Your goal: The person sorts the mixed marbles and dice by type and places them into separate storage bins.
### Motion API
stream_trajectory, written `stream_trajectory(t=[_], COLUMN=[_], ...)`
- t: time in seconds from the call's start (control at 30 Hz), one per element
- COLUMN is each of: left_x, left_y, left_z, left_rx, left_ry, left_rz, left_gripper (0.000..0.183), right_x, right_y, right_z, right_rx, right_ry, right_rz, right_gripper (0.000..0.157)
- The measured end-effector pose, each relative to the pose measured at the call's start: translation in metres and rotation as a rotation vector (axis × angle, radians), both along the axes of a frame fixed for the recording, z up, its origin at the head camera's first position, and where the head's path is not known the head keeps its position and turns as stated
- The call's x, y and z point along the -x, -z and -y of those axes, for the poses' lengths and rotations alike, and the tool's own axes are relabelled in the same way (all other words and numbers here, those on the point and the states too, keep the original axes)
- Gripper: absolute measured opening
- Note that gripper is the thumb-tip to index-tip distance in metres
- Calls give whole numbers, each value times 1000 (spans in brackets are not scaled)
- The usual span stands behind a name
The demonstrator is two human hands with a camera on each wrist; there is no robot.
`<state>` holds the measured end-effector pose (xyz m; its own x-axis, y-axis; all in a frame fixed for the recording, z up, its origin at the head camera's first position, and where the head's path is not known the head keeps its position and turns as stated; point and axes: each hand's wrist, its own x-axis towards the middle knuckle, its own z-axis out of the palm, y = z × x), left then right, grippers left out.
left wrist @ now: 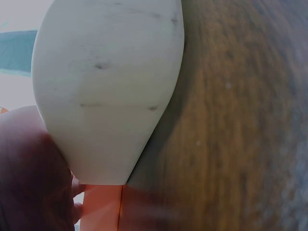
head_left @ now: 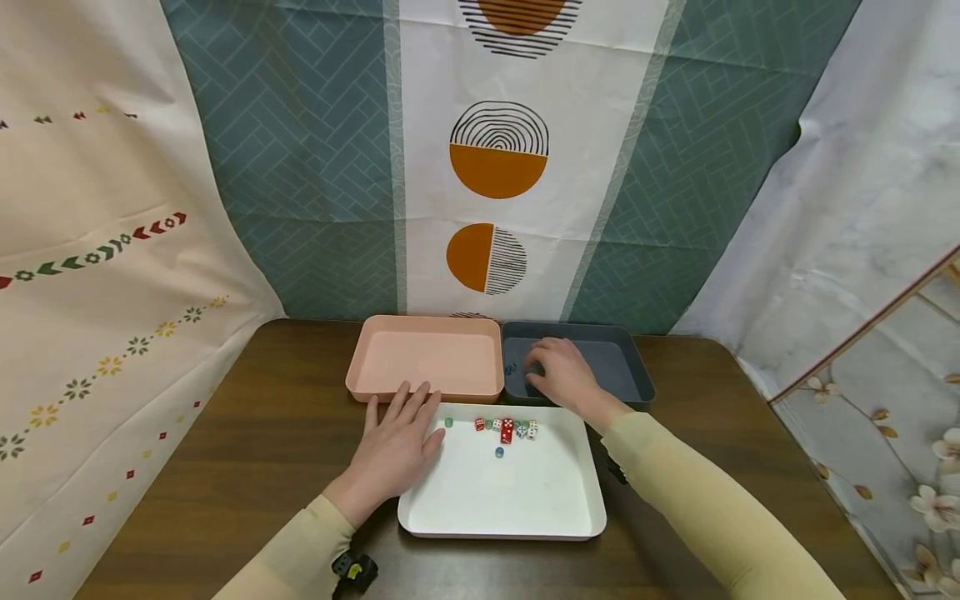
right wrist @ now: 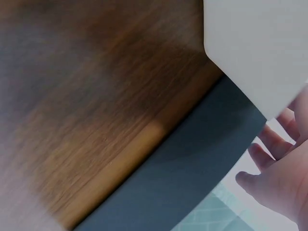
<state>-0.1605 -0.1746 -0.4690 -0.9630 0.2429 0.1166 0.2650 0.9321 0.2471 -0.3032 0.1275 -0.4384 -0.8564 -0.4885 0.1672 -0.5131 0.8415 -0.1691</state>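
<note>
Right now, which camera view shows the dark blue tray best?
The head view: the dark blue tray shows rim and inside, partly behind the right hand. The right wrist view shows only its outer wall; the left wrist, nothing.

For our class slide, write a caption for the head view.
Right hand at the dark tray, left hand at the white tray of dice.

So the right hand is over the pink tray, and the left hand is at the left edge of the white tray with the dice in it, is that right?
Not quite: the head view shows the right hand over the dark blue-grey tray, not the pink tray. The left hand is at the left edge of the white tray with the dice in it.
</note>
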Motion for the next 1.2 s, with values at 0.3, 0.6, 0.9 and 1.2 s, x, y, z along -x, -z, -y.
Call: stream_trajectory(t=[0.3, 0.6, 0.9, 1.2], left_x=[0, -1, 1, 3], left_y=[0, 0, 2, 3], left_z=[0, 0, 0, 1], left_rx=[5, -4, -10, 0], left_ry=[-1, 1, 10, 12], left_rz=[0, -8, -13, -5], left_gripper=[67, 66, 67, 66], right_x=[-26, -51, -67, -76], right_y=[-8, -12, -15, -12], right_z=[-12, -18, -20, -19], right_rx=[61, 79, 110, 34], right_ry=[-22, -65, -110, -138], right_rz=[-15, -65, -91, -99], right_gripper=[20, 21, 19, 17])
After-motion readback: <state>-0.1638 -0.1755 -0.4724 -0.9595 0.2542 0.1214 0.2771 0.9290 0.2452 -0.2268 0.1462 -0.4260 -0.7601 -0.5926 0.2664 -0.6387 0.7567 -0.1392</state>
